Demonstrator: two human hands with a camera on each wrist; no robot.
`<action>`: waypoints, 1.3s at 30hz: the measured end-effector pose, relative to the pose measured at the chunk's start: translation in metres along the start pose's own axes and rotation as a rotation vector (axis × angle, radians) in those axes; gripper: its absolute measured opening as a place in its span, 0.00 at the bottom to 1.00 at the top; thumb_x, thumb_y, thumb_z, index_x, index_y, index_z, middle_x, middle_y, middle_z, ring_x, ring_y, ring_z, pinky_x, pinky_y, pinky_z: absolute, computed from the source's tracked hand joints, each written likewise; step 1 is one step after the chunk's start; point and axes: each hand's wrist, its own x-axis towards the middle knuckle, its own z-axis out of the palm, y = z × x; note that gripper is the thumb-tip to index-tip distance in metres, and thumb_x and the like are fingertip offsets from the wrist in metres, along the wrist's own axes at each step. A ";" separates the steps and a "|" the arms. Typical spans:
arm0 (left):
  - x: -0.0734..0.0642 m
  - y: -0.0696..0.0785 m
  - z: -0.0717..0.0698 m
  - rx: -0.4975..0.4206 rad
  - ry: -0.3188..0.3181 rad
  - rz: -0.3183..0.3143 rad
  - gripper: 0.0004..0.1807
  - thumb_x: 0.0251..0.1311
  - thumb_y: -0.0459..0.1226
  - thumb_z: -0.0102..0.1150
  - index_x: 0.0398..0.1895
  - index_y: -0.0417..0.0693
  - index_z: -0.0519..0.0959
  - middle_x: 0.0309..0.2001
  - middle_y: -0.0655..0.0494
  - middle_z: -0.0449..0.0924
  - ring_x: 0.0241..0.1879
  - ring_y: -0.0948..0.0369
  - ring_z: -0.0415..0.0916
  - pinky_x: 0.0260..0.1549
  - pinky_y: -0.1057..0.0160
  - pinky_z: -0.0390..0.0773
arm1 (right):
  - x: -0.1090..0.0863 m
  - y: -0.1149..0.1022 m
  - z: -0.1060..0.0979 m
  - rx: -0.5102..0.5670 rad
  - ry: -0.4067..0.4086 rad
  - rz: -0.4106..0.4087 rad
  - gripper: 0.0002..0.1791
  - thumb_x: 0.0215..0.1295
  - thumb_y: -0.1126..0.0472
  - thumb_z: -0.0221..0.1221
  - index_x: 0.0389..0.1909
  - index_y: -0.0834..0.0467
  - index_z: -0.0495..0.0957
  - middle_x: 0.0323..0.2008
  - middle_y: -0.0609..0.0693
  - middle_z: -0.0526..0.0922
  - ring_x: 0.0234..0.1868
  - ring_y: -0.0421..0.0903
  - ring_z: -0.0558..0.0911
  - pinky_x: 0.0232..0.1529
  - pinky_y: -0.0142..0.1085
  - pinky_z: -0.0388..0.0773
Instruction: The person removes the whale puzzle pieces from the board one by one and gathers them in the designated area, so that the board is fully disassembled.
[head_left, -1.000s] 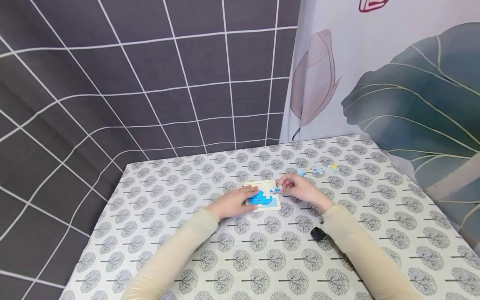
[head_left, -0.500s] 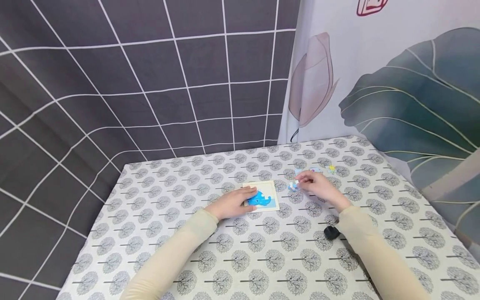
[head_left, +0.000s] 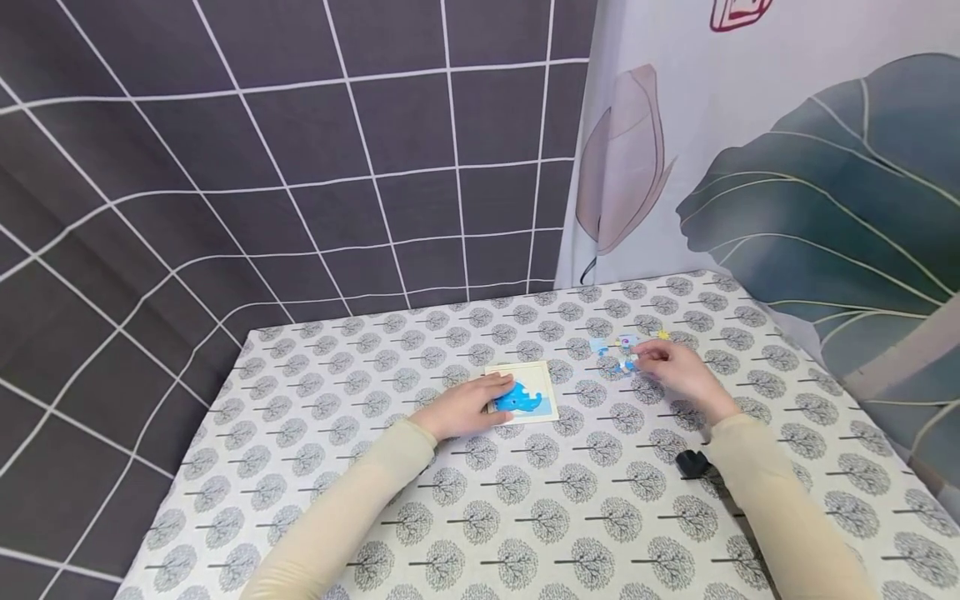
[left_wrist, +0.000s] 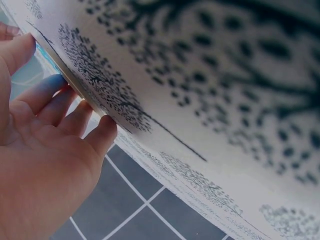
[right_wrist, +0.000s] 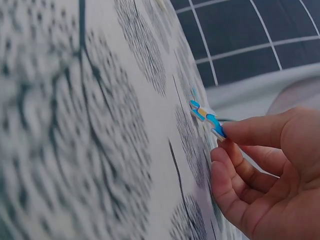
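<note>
My left hand rests on the left side of a jigsaw puzzle board, its fingers and thumb spread over the frame. A blue elephant picture fills part of the board. The left wrist view shows these fingers along the board's edge. To the right of the board, my right hand pinches a small blue and white puzzle piece between thumb and fingertips. It is held just above the cloth, close to loose puzzle pieces.
Beyond the right hand lie a light blue puzzle piece, one with a purple mark and one with a yellow sun. A tree-print cloth covers the table. A dark gridded curtain hangs behind.
My right hand has carried the puzzle piece off the board, rightward and slightly away, toward the loose pieces. The left hand has stayed on the board.
</note>
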 end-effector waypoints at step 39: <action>-0.002 0.002 0.001 0.006 0.010 0.004 0.36 0.73 0.55 0.51 0.77 0.48 0.61 0.78 0.58 0.55 0.78 0.57 0.50 0.76 0.55 0.51 | -0.004 0.032 -0.035 -0.133 0.139 0.089 0.20 0.71 0.63 0.55 0.57 0.72 0.76 0.50 0.70 0.80 0.45 0.60 0.80 0.41 0.44 0.77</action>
